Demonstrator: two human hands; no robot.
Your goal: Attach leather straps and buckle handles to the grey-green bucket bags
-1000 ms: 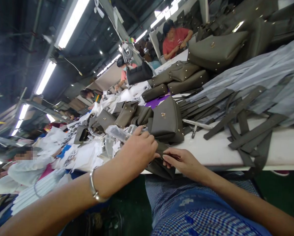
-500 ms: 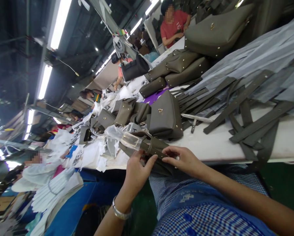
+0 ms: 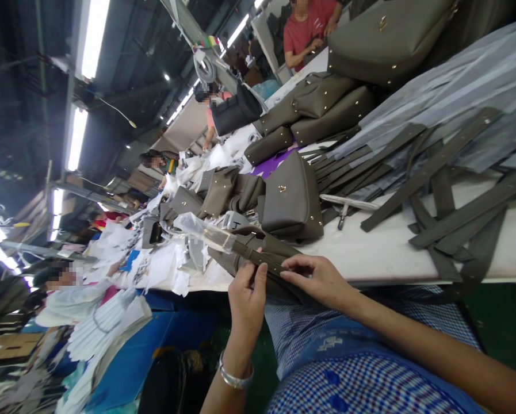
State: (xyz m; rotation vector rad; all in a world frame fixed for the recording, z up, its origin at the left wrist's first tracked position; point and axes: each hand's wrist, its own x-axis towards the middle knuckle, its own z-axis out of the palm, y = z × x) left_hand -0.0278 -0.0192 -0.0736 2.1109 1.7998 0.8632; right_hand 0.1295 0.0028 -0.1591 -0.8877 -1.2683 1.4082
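Note:
An olive-green handbag [image 3: 286, 248] lies tilted at the table's front edge, close to my body. Across it runs an olive strap [image 3: 249, 253] with small metal rivets, and the far end carries a buckle in clear plastic wrap [image 3: 218, 238]. My left hand [image 3: 248, 293], a silver bangle at its wrist, grips the strap from the near side, thumb on top. With thumb and forefinger brought together, my right hand [image 3: 316, 277] pinches the strap's edge beside the rivets. Whether a small part is between those fingertips is hidden.
Just behind stands a finished-looking olive bag [image 3: 290, 198]. A T-handled tool [image 3: 343, 211] and loose olive straps [image 3: 439, 167] lie to the right. More bags [image 3: 331, 106] are piled farther back. A person in a red shirt [image 3: 303, 37] works across the table.
My left hand has shifted slightly right along the strap, its thumb now more upright. The right hand stays at the strap's edge. The whole view has tilted a little.

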